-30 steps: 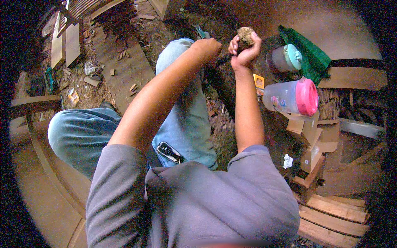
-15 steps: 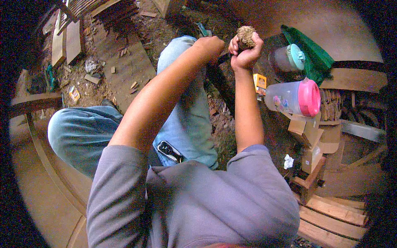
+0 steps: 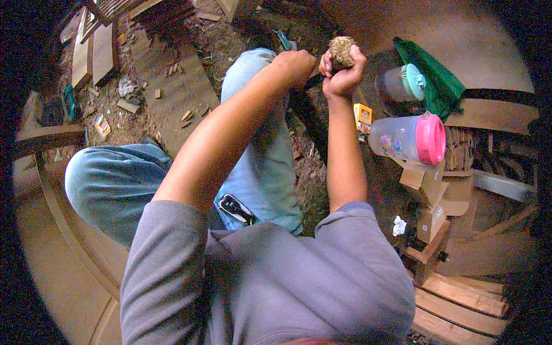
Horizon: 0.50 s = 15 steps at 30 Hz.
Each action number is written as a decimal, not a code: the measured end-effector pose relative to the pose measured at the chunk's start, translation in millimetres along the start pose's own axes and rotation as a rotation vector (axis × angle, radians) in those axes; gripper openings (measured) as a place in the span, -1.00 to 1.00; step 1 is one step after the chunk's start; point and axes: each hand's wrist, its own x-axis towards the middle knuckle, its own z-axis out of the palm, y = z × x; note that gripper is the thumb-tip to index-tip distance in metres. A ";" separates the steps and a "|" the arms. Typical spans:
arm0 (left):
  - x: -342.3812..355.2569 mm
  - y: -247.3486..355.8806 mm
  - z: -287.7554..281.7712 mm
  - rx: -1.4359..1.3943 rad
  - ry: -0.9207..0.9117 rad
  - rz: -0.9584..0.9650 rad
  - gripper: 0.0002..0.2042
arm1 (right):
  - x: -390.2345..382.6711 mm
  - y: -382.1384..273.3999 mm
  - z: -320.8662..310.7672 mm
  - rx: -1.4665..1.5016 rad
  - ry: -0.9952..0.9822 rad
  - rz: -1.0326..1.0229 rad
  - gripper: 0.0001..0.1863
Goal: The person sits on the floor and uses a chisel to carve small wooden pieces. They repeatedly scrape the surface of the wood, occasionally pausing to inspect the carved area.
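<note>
My right hand [image 3: 345, 79] is wrapped round a stubby thing whose tan, frayed, fibrous end [image 3: 342, 49] sticks up out of the fist. The rest of it is hidden by the fingers. To its left, my left hand [image 3: 296, 65] is closed above my right knee. A dark bar-like piece [image 3: 314, 81] shows between the two hands, but whatever the left fingers grip is covered by the back of the hand. Just beyond the left hand lies a teal object [image 3: 282, 39], too small to name.
On the right stand a clear jug with a pink lid [image 3: 431, 138], another with a turquoise lid [image 3: 413, 82], a yellow box [image 3: 362, 118] and green cloth [image 3: 425, 69]. Cardboard boxes [image 3: 428, 221] lie nearer. Planks [image 3: 103, 54] and wood scraps litter the left ground. A phone [image 3: 236, 209] rests on my lap.
My left hand has shifted very slightly to the right, toward the right hand. The right hand keeps its grip on the frayed-ended thing and has hardly moved.
</note>
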 end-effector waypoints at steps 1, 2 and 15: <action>0.3 -0.1 -0.3 0.005 -0.014 0.004 -0.73 | -0.1 0.7 -0.2 -0.001 0.017 0.001 -0.59; 0.3 0.0 -0.9 0.011 -0.029 0.009 -0.74 | 1.2 1.7 0.4 -0.001 0.035 0.000 -0.59; -12.1 11.3 -19.7 -0.097 -0.071 -0.020 -0.72 | 1.2 4.8 -4.0 -0.041 0.039 -0.033 -0.57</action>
